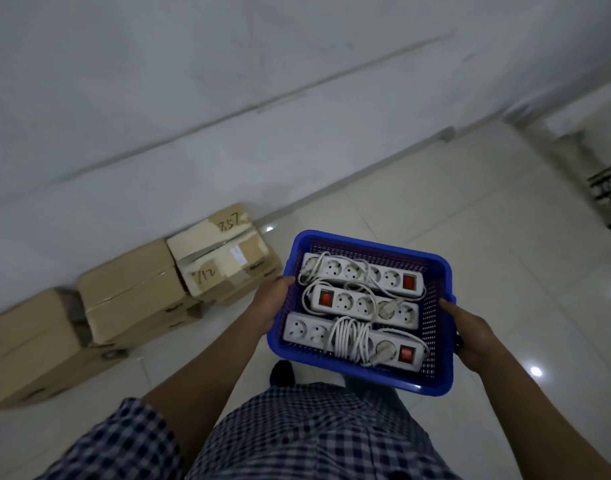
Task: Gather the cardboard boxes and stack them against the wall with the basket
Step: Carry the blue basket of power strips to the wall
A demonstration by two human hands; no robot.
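A blue plastic basket (435, 265) is held in the air in front of me, above the tiled floor. My left hand (274, 303) grips its left side and my right hand (470, 334) grips its right side. Three white power strips (363, 275) with red switches and coiled cords lie inside it. Cardboard boxes stand in a row along the white wall at the left: a near one (30, 337), a middle one (131, 292) and a far one (221, 254) with handwritten numbers. Each seems to rest on another box below.
The white wall (228, 81) runs diagonally from lower left to upper right, meeting glossy white floor tiles (470, 202). A dark metal frame (609, 188) shows at the right edge. My shoe (281, 372) is on the floor below the basket.
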